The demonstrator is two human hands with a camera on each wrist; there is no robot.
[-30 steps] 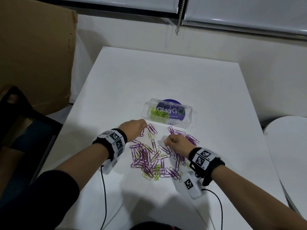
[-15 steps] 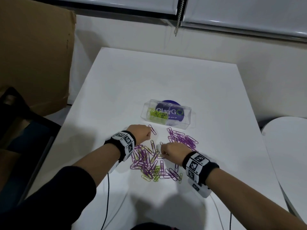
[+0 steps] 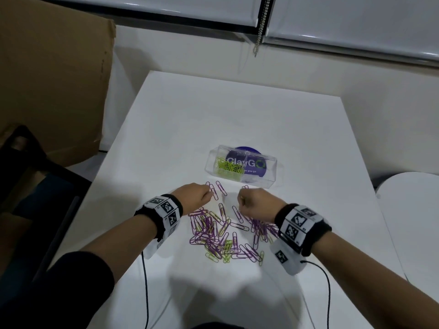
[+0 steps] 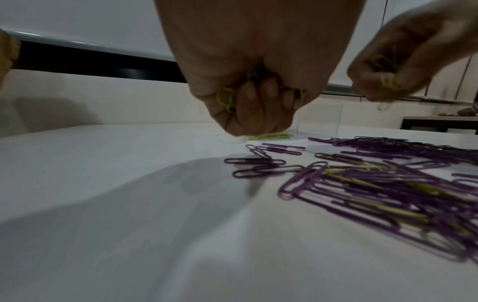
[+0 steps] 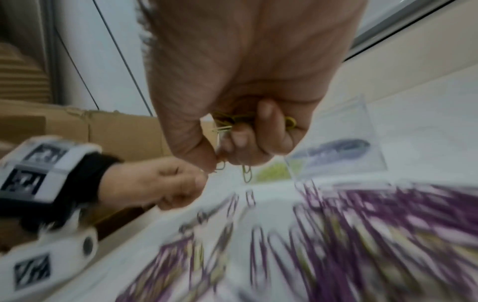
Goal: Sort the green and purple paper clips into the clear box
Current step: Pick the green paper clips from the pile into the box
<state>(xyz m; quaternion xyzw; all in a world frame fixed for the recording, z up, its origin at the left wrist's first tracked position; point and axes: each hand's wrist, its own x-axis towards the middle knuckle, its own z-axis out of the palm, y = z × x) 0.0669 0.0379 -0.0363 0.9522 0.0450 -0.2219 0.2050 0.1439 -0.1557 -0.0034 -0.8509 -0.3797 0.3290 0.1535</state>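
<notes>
A clear box (image 3: 273,167) stands on the white table (image 3: 213,115), with green clips (image 3: 229,167) in its left half. In front of it lies a mixed pile of purple and green clips (image 3: 221,236), also seen close up as a pile (image 4: 375,183). My left hand (image 3: 197,194) is a fist above the pile's left edge; its curled fingers (image 4: 248,108) hold several green clips (image 4: 225,100). My right hand (image 3: 255,203) hovers just right of it, fingers (image 5: 269,126) curled round a bunch of green clips (image 5: 232,120), one dangling.
A big cardboard sheet (image 3: 52,86) leans at the left. A dark chair (image 3: 31,186) stands below it. A round white table (image 3: 413,222) sits to the right. Cables (image 3: 145,281) trail from both wrist cameras over the near table edge.
Both hands have risen off the pile and drawn forward toward the box. The right hand shifted right and up with its clips.
</notes>
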